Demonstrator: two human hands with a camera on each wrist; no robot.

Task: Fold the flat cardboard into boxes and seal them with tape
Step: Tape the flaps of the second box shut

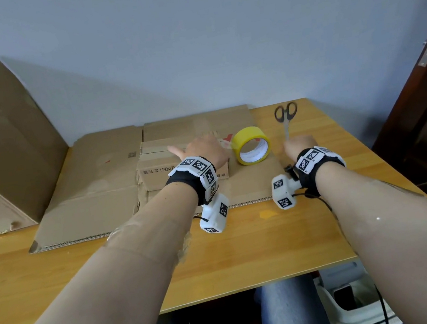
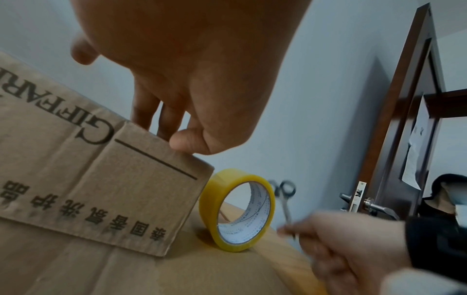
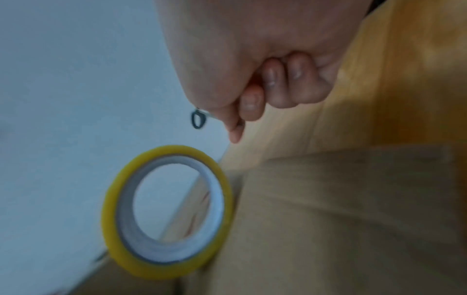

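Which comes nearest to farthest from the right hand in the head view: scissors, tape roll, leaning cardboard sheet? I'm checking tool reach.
1. Scissors: blade tips held by the right hand.
2. Tape roll: just to its left.
3. Leaning cardboard sheet: far left, against the wall.

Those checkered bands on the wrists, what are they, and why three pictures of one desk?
No robot here: a person wears marker bands with small cameras. One picture comes from the head, one from each wrist. On the wooden table lie flat cardboard sheets, a small folded box, a yellow tape roll standing on edge and scissors. The left hand rests on the box, fingers over its top edge. The right hand pinches the scissors by their blade end.
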